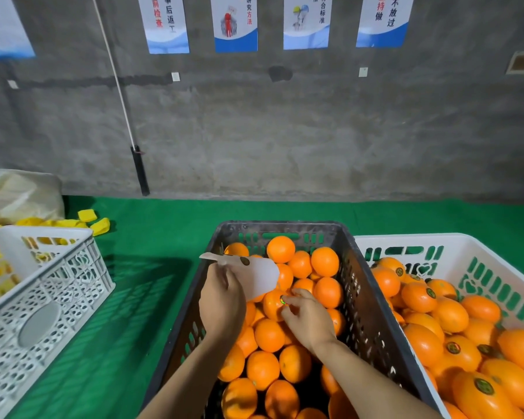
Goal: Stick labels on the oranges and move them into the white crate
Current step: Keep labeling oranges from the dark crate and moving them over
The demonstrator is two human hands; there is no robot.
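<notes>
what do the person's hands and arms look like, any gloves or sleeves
Left hand and right hand are bare: no gloves, rings or watch in view. Both forearms are bare too, with no sleeve showing down to the picture's lower edge.

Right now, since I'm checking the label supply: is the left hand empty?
No, the left hand grips a translucent white label backing sheet above the dark grey plastic crate of oranges.
</notes>
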